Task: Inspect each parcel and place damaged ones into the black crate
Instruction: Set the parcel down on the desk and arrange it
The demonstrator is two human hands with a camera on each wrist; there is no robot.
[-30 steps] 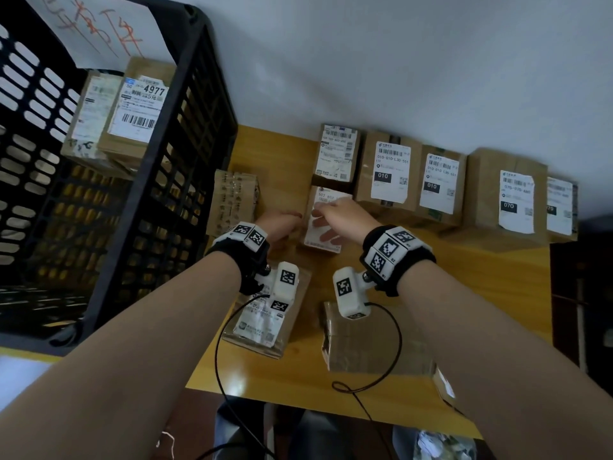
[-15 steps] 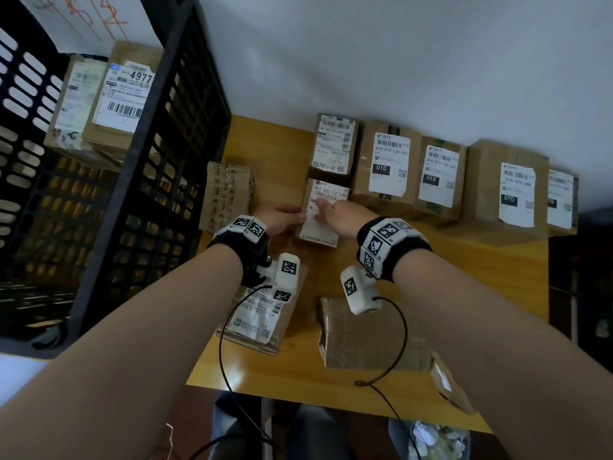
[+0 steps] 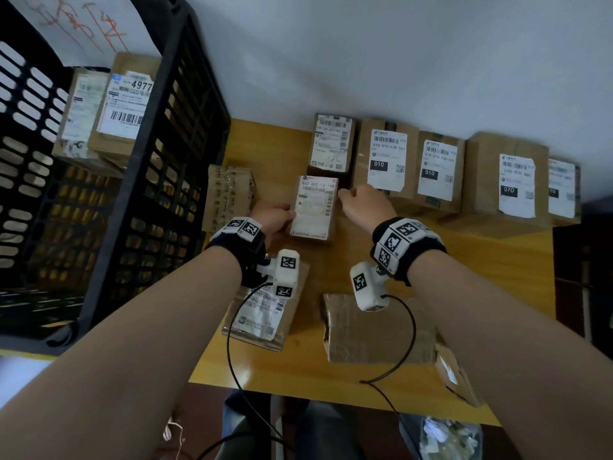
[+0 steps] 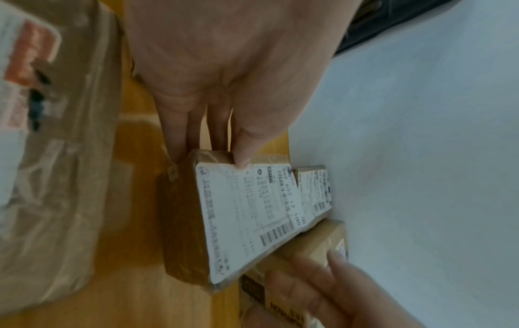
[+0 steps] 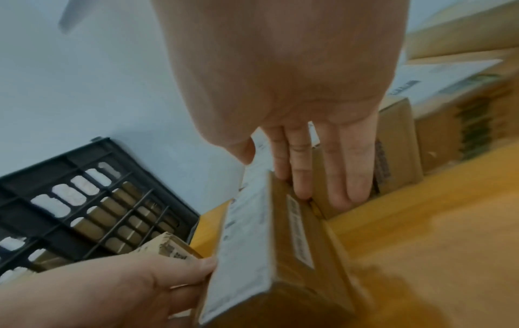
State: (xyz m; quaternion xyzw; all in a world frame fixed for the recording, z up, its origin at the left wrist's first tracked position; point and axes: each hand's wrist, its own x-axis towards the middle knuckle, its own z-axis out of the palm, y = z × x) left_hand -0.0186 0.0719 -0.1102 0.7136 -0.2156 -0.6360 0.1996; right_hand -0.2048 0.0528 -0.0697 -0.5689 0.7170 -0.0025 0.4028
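A small brown parcel with a white label lies mid-table, one side tilted up in the left wrist view. My left hand pinches its left edge, thumb on the label and fingers underneath. My right hand is at the parcel's far right corner. Its fingers are straight and touch that corner. The black crate stands at the left with two labelled parcels inside.
Several labelled boxes line the wall behind the parcel. A taped parcel sits beside the crate. A plastic-wrapped parcel and a plain brown one lie under my wrists. Another parcel overhangs the table's near edge.
My right hand has slid off the parcel's label to its far right corner. My left hand stays on the left edge.
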